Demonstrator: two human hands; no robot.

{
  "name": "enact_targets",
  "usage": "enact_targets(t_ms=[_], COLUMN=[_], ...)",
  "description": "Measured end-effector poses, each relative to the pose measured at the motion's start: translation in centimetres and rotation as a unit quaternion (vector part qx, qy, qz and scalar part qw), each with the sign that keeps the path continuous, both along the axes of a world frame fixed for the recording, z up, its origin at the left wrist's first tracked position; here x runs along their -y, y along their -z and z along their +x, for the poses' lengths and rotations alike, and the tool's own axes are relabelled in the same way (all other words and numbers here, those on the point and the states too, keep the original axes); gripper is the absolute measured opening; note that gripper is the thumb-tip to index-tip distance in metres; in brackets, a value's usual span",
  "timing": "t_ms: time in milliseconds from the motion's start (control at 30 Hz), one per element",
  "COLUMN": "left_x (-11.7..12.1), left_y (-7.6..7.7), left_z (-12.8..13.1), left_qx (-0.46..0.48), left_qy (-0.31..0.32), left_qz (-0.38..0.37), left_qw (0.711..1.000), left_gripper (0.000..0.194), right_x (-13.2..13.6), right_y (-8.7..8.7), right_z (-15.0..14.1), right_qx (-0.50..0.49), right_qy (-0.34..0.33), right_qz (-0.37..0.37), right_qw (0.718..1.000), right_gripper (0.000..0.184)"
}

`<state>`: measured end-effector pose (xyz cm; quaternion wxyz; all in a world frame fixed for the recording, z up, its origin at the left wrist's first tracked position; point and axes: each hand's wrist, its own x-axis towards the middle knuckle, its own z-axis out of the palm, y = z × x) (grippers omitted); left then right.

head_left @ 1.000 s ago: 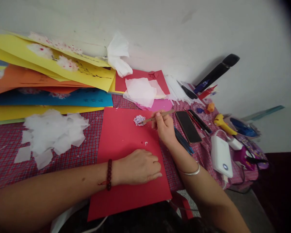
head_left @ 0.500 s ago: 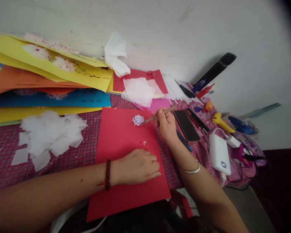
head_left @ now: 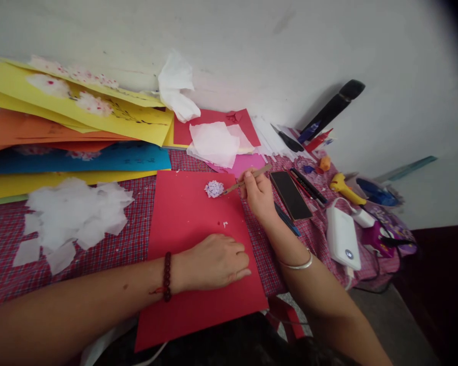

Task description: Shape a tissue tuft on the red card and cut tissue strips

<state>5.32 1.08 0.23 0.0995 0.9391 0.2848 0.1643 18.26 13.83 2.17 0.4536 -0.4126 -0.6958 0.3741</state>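
In my right hand [head_left: 258,195], a thin, flat brown stick [head_left: 234,187] is pinched between thumb and fingers. Its darker tip touches or nearly touches the edge of a small round clump of pale lilac paper bits [head_left: 214,189]. That clump lies near the top of a red sheet of paper [head_left: 171,223]. Lower on the same sheet rests my left hand [head_left: 216,262], back up, with the fingers curled under and the thumb pointing right. Nothing shows in it, though its palm is hidden. A few tiny white and dark red scraps [head_left: 224,223] lie between the hands.
White tissue squares [head_left: 76,213] are piled at left, below stacked coloured sheets [head_left: 137,117]. More tissue [head_left: 213,145] lies behind the red sheet. To the right are a phone [head_left: 291,194], pens [head_left: 309,185], a white power bank [head_left: 343,239] and a yellow glue gun [head_left: 345,189].
The whole view has shifted slightly, so everything appears a little further left. Both hands keep their places on and beside the red sheet, and the stick stays by the clump.
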Motion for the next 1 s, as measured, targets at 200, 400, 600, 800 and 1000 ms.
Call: enact_targets(t_ms=[200, 400, 600, 800, 1000], left_x=[-0.03, 0.01, -0.06, -0.10, -0.14], left_y=[0.06, -0.04, -0.01, -0.21, -0.19], left_z=[-0.01, -0.04, -0.10, -0.12, -0.13], left_qx=[0.007, 0.006, 0.007, 0.007, 0.002], left_qy=[0.003, -0.003, 0.001, -0.001, 0.001], left_qz=[-0.001, -0.001, -0.014, -0.025, -0.031], left_qw=[1.000, 1.000, 1.000, 1.000, 1.000], left_gripper=[0.028, 0.026, 0.028, 0.034, 0.035], right_x=[-0.28, -0.61, -0.91, -0.90, -0.81], right_y=[-0.04, 0.15, 0.02, 0.51, 0.26], right_z=[0.15, 0.32, 0.62, 0.39, 0.59], right_qx=[-0.006, -0.003, -0.017, 0.018, 0.013], right_qy=[0.016, 0.015, 0.024, 0.012, 0.023], right_qz=[0.006, 0.014, 0.021, 0.019, 0.035], right_qw=[1.000, 1.000, 0.999, 1.000, 0.999], right_gripper=[0.045, 0.045, 0.042, 0.044, 0.044])
